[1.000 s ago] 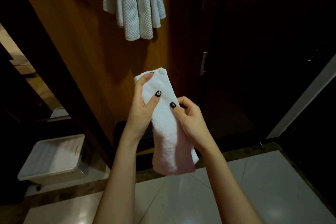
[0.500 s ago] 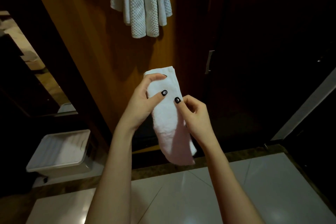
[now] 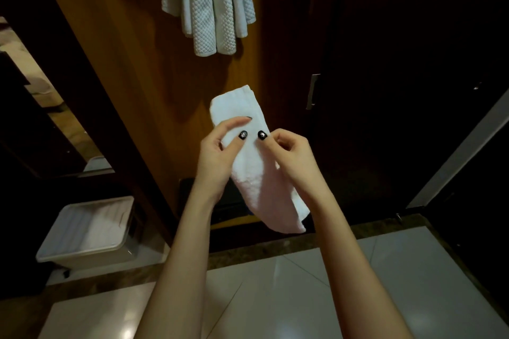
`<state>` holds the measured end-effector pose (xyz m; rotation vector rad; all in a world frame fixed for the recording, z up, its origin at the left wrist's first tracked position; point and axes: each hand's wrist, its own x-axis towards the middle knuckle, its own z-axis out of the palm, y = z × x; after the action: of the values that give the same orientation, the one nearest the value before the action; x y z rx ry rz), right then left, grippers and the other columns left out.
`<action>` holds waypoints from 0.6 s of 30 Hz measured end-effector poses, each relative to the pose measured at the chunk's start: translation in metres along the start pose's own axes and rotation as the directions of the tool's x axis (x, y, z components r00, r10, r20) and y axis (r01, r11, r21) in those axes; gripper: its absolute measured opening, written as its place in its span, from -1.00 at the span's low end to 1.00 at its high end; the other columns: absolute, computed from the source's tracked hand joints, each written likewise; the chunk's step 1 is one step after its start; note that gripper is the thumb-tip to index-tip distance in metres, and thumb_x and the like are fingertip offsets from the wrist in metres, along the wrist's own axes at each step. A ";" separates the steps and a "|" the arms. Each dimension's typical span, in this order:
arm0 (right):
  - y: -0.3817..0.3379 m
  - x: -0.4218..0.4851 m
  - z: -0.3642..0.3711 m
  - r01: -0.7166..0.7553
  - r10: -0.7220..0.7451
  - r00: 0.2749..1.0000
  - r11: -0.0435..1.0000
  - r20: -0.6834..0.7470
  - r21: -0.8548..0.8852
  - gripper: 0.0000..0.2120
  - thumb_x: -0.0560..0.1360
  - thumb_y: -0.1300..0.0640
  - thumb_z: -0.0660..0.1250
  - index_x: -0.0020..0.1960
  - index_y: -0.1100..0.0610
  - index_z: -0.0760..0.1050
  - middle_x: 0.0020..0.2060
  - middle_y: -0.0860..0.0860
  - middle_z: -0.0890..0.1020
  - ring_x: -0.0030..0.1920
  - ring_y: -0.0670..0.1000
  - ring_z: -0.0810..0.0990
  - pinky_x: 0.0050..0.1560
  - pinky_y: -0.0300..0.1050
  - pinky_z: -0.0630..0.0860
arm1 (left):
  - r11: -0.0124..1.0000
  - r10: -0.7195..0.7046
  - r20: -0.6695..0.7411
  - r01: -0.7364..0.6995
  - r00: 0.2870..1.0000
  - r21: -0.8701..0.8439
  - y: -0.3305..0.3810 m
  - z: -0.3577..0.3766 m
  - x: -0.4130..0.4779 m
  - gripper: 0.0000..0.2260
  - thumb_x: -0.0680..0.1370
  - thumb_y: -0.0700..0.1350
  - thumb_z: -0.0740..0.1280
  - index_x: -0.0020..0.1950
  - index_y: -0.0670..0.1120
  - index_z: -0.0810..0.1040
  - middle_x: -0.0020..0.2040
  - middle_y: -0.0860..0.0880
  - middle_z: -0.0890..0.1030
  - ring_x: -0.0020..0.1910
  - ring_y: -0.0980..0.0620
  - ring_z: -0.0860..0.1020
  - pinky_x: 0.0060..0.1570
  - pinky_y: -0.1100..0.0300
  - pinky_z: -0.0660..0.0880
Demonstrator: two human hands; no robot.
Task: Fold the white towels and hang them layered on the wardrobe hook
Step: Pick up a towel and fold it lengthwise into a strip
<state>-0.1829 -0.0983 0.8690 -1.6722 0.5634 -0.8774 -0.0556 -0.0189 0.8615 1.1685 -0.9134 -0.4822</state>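
A small white towel (image 3: 256,173), folded into a narrow strip, hangs in front of me at mid-frame. My left hand (image 3: 217,157) grips its upper left edge, thumb on the front. My right hand (image 3: 292,157) pinches its right edge at the same height. The strip's lower end droops free below both hands. Above, a textured white towel (image 3: 209,3) hangs in folds on the brown wardrobe panel (image 3: 132,63); the hook that carries it is out of frame.
A white lidded bin (image 3: 88,231) stands on the floor at lower left. A dark doorway with a metal latch (image 3: 312,91) lies to the right of the panel. Pale glossy floor tiles (image 3: 275,297) spread below my arms.
The view has tilted and shifted left, so the hanging towel sits more central. Both hands stay on the folded towel, and my left fingers have slid lower on its top part.
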 end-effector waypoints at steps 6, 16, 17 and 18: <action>0.015 -0.022 -0.017 -0.089 0.147 0.955 0.970 0.257 -0.225 -0.80 0.49 0.01 0.46 0.05 0.06 0.61 -0.05 -0.01 0.68 -0.02 0.01 0.65 0.03 0.09 0.58 | 0.993 -0.011 -0.212 -0.014 0.977 -0.116 -0.005 -0.008 0.020 -0.73 0.59 -0.25 0.30 0.08 0.12 0.64 0.20 0.00 0.62 0.18 0.03 0.60 -0.01 0.22 0.57; 0.040 -0.050 -0.037 -0.065 0.087 0.992 0.974 0.095 -0.218 -0.57 0.48 0.15 0.41 0.23 -0.24 0.44 0.09 -0.31 0.53 0.12 -0.28 0.51 -0.03 -0.29 0.58 | 0.949 -0.161 -0.238 0.084 0.958 -0.305 -0.015 -0.020 0.031 -0.57 0.55 -0.32 0.35 0.38 -0.04 0.45 0.26 -0.10 0.52 0.18 -0.02 0.59 0.03 0.14 0.58; 0.039 -0.051 -0.036 -0.041 0.051 0.998 0.976 0.044 -0.215 -0.58 0.49 0.15 0.41 0.21 -0.26 0.43 0.09 -0.29 0.53 0.13 -0.29 0.50 -0.04 -0.36 0.54 | 0.952 -0.153 -0.257 0.072 0.954 -0.297 -0.015 -0.017 0.032 -0.57 0.55 -0.33 0.34 0.38 -0.03 0.44 0.25 -0.08 0.52 0.16 0.01 0.59 0.01 0.17 0.58; 0.039 -0.052 -0.035 -0.018 0.020 1.000 0.974 0.003 -0.226 -0.62 0.49 0.14 0.40 0.17 -0.27 0.45 0.09 -0.29 0.53 0.13 -0.29 0.49 -0.05 -0.41 0.50 | 0.953 -0.147 -0.274 0.062 0.950 -0.296 -0.014 -0.015 0.033 -0.56 0.55 -0.33 0.34 0.39 -0.04 0.43 0.25 -0.08 0.52 0.16 0.01 0.59 0.00 0.18 0.58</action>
<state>-0.2397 -0.0915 0.8221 -1.8706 0.6959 -0.8183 -0.0227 -0.0400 0.8582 0.9947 -0.5062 -0.4928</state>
